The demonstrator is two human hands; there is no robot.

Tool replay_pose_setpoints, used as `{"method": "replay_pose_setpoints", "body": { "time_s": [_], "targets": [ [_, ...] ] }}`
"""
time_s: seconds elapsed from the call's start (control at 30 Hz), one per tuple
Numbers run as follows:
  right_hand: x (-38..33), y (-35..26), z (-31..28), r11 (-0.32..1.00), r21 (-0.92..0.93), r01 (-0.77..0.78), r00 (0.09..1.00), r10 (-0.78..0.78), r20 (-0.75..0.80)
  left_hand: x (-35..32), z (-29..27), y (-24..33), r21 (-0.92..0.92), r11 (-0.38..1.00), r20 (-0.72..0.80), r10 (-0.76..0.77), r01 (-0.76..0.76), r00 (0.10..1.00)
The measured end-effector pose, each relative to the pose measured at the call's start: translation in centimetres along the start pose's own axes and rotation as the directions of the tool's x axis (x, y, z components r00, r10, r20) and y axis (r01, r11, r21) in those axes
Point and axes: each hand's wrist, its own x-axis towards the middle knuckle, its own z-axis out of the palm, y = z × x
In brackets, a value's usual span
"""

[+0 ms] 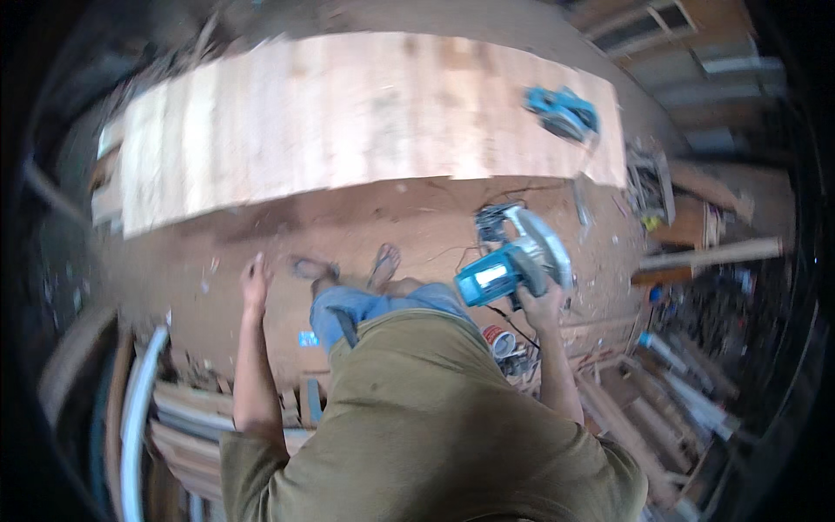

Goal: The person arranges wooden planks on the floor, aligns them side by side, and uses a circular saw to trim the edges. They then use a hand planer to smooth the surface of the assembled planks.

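Note:
My right hand [541, 306] grips the handle of a blue circular saw [515, 259], held at hip height over the dusty floor, its blade guard turned away from me. My left hand [255, 280] hangs free at my side with fingers loosely curled and holds nothing. Ahead of me a wide panel of joined pale wooden boards [348, 113] lies flat. A second blue power tool [564, 111] rests on the panel's right end. My feet in sandals [383, 261] stand just short of the panel.
Stacked planks and a white pipe [143, 391] lie at the lower left. Loose timber offcuts and lengths of wood [661, 383] crowd the right side. A machine [651, 184] sits beyond the panel's right end. The floor [348, 226] is reddish with sawdust.

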Motion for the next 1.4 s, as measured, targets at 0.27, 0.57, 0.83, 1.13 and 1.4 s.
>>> {"method": "replay_pose_setpoints", "body": {
  "time_s": [0.27,0.57,0.83,1.13,1.4],
  "targets": [
    [-3.1,10.3,0.0,0.942,0.234,-0.24,0.949,0.279,-0.147,0.6,6.7,-5.4,0.457,0.873,0.143,-0.263,0.172,0.954],
    [-6.1,17.0,-3.5,0.858,0.308,-0.411,0.805,0.501,-0.32,1.7,19.9,0.3,0.46,0.886,0.487,-0.207,-0.048,0.848],
    [-6.2,17.7,-3.7,0.744,0.438,-0.505,0.654,0.661,-0.367,-0.2,36.1,11.3,0.521,0.752,0.766,-0.203,-0.403,0.61],
    [-4.1,14.0,-2.6,0.541,0.638,-0.547,0.365,0.841,-0.4,-2.7,78.8,28.9,0.008,-0.168,0.752,0.651,-0.986,-0.105],
    [-2.6,9.5,-0.1,0.377,0.796,-0.474,0.069,0.917,-0.393,0.2,87.3,30.4,-0.027,-0.123,0.994,0.099,-0.992,-0.039]
  ]
}}
